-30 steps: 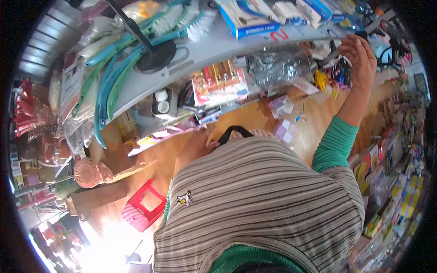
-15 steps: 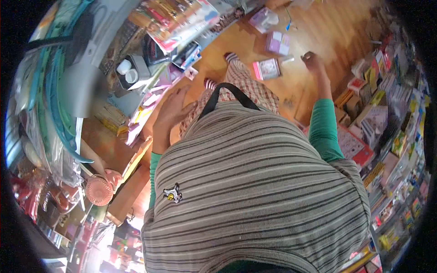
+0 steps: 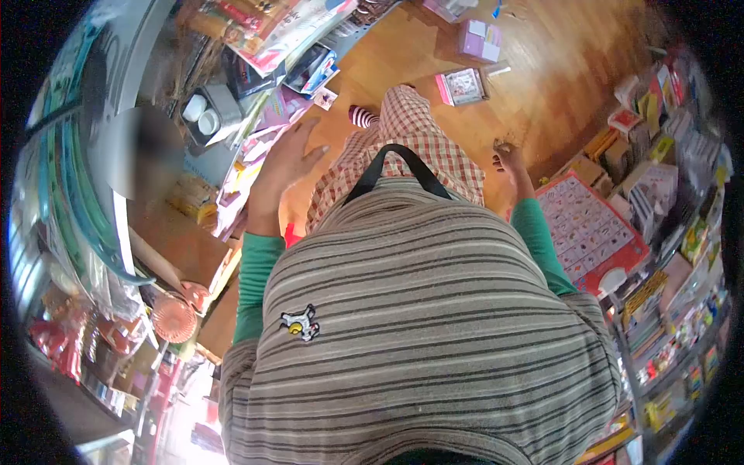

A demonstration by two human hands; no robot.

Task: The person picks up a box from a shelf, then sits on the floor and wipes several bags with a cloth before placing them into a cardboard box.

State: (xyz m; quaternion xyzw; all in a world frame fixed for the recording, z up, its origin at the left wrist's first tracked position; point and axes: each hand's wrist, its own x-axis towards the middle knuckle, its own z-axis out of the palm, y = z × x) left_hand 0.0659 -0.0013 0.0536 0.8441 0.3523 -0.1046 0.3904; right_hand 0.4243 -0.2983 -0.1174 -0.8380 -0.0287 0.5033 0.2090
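Observation:
My left hand (image 3: 285, 167) is open with fingers spread, beside the edge of the shelf on the left and holding nothing. A stack of pink and purple packets (image 3: 246, 167) lies just left of it. My right hand (image 3: 509, 159) hangs low over the wooden floor on the right, its fingers loosely curled in and no object showing in them. Nearest to it is a red-bordered sheet with small pictures (image 3: 585, 225). Ahead on the floor lies a flat pink-edged packet (image 3: 463, 87), with a purple box (image 3: 480, 40) beyond it.
Shelves crowded with small goods (image 3: 674, 232) curve along the right. At the left stand a grey holder with white round lids (image 3: 208, 115), hanging teal strips (image 3: 66, 209) and a pink fan-like round object (image 3: 174, 319). The wooden floor (image 3: 558, 77) runs ahead between them.
My right hand has drawn back toward my body and down. My left hand has shifted slightly left, its fingers spread wider. The floor items appear farther up in view as the camera moves.

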